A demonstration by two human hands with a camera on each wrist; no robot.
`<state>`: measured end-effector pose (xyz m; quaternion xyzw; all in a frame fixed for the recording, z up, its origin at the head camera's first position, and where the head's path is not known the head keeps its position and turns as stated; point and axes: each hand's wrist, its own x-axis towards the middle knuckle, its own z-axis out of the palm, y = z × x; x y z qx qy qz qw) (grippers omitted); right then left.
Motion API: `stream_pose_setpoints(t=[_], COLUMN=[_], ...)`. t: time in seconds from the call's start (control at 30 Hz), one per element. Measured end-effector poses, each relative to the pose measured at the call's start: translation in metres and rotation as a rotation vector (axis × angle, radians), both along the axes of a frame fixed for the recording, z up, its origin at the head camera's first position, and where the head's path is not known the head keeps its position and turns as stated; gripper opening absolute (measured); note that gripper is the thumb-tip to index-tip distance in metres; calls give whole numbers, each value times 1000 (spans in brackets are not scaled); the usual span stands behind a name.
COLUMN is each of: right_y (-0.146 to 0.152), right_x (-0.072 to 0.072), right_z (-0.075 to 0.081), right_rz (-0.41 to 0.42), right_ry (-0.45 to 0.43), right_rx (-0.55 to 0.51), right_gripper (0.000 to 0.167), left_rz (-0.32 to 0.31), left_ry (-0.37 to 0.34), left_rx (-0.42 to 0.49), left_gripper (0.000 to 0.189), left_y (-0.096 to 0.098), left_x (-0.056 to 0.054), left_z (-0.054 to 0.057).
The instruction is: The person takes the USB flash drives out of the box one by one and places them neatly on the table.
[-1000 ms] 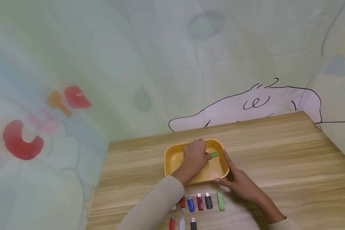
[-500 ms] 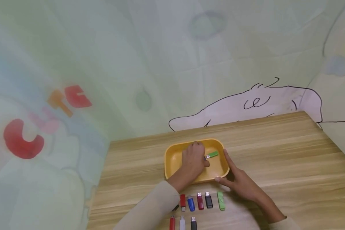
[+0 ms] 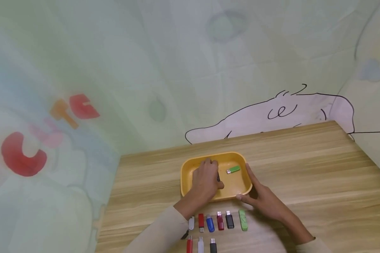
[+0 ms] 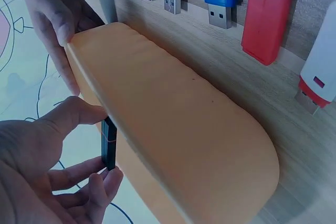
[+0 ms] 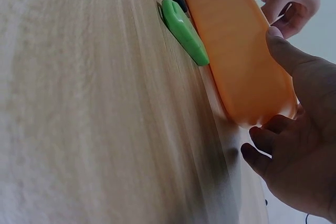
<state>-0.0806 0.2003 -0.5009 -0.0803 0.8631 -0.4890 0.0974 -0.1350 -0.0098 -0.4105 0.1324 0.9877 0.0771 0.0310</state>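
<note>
My left hand (image 3: 206,179) is inside the yellow-orange tray (image 3: 185,189), pinching a black USB stick (image 4: 108,142) between thumb and fingertips. In the head view the hand hides most of that stick. A green USB stick (image 3: 233,169) with a metal plug lies in the tray, to the right of my left hand. My right hand (image 3: 266,202) grips the tray's front right corner, its thumb on the near side and a finger along the right side. In the right wrist view, the right thumb (image 5: 286,51) touches the tray wall.
On the wooden table (image 3: 304,168) before the tray, several USB sticks lie in rows, among them a blue stick (image 3: 210,223), a light green stick (image 3: 243,220) and, nearer, a red stick (image 3: 189,245). A cartoon-printed curtain (image 3: 177,70) stands behind the table.
My left hand has shifted left inside the tray, leaving the green USB stick in full view. A white stick on the table now shows beside the sleeve. The right hand has stayed put.
</note>
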Motion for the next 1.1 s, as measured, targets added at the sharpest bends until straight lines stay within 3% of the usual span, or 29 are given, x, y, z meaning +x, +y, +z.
stream_pose_setpoints(t=[0.53,0.87,1.1], right_y=[1,0,0], right_x=[-2,-2,-2], right_z=[3,2,1], right_rz=[2,-2,0], right_ry=[3,-9,-28], right_rx=[-2,8,1], right_gripper=[111,111,111], left_rz=[-16,-69,-68], left_ry=[29,96,119], left_rx=[78,60,61], left_gripper=[57,55,55], left_y=[-8,-8,-10], left_x=[15,32,43], left_z=[16,29,33])
